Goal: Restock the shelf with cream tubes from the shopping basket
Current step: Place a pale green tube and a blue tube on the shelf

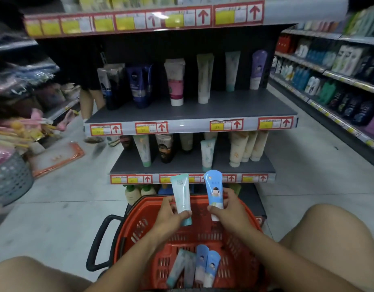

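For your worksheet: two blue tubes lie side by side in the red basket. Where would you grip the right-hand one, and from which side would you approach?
Grip the right-hand blue tube across its middle body, coming from above and from its right. It lies flat on the red basket floor, its twin hard against its left side, so only the top and right edge look free. Both hands, left and right, already hold tubes.

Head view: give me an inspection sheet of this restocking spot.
Surface: grey shelf, tubes standing along the back, front bare.
Job's things: red basket on the floor; four tubes lie inside.
Clutter: grey basket at left.
Grippers: left hand holds a mint tube; right hand holds a blue tube, both upright above the basket.
Cables: nothing seen.
Surroundings: bottle aisle right; a person's legs behind left.
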Available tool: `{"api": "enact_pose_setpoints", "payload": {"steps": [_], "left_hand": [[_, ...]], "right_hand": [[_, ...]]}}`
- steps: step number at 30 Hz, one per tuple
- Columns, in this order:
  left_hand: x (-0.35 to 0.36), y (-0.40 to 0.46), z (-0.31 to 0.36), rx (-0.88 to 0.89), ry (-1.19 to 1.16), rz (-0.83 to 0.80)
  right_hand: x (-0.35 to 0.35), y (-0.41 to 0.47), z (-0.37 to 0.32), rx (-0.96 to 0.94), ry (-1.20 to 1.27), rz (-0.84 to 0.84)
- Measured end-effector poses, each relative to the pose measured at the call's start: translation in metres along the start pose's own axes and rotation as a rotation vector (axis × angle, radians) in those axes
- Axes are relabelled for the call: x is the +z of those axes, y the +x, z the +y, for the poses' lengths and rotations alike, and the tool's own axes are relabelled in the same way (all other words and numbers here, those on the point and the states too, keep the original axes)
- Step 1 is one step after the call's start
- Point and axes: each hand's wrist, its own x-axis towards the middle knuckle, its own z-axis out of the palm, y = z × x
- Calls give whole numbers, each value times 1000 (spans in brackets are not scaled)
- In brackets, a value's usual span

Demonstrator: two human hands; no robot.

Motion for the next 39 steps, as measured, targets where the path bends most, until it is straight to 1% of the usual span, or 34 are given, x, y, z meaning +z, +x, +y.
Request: {"api": "enact_pose_setpoints", "payload": {"steps": [5,11,18,22,27,32,39], "left_hand": [[-2,-3,38,148,62,63],[8,-10,94,352,229,105],[34,1,165,498,248,163],[51,15,211,578,231,191],[70,37,270,690,278,208],[88,60,308,735,303,261],[117,100,324,680,360,259]], "right_hand": [[-21,3,-27,-90,-26,77],[-49,19,-61,-210,-3,139],[-97,48,-115,-370,-18,250],[-128,68,-144,-420,-9,330],[-164,101,-169,-444,-45,405],[-193,137,-181,-411,-105,491],[-213,181,-172,-355,-215,552]]}}
